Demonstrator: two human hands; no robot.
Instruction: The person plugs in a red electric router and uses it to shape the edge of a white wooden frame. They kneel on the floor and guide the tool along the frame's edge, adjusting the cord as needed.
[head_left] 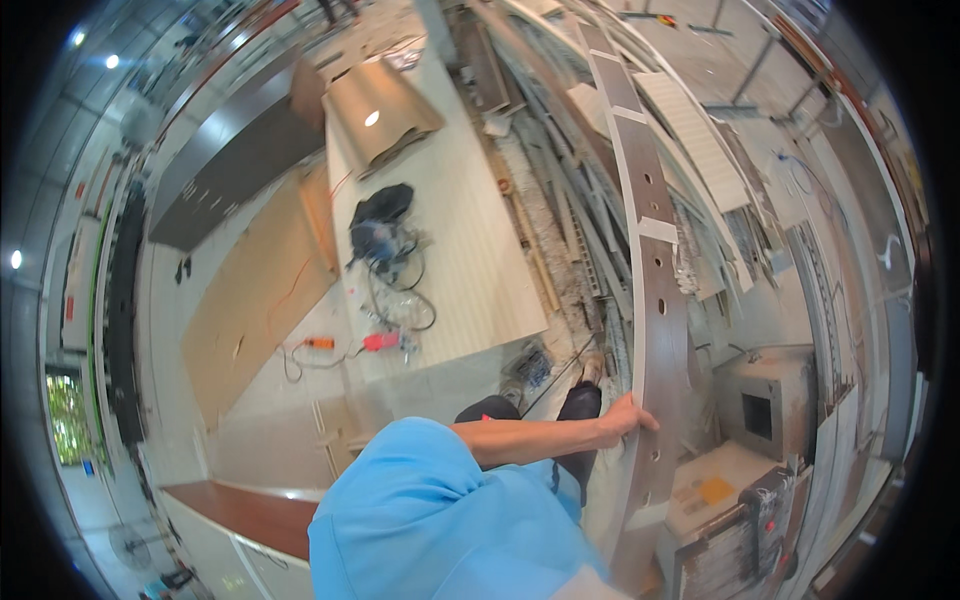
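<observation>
From the light blue sleeve (395,480), my left arm reaches across to the right. My left hand (627,418) is closed over the near-left edge of a long brown board (660,345). White strips band the board, and a row of holes runs along it. It stretches from the lower edge of the view up to the far top, bending with the lens. What lies under the palm is hidden. My right hand does not show. My shoes (594,367) and dark trousers are just left of the board.
Left of me lies a pale panel (460,300) bearing a dark blue power tool (380,240), cables and a pink plug (381,341). Offcuts and strips (560,170) are heaped beyond my feet. At right stands a dusty machine (765,400). A brown-topped bench (250,512) is at lower left.
</observation>
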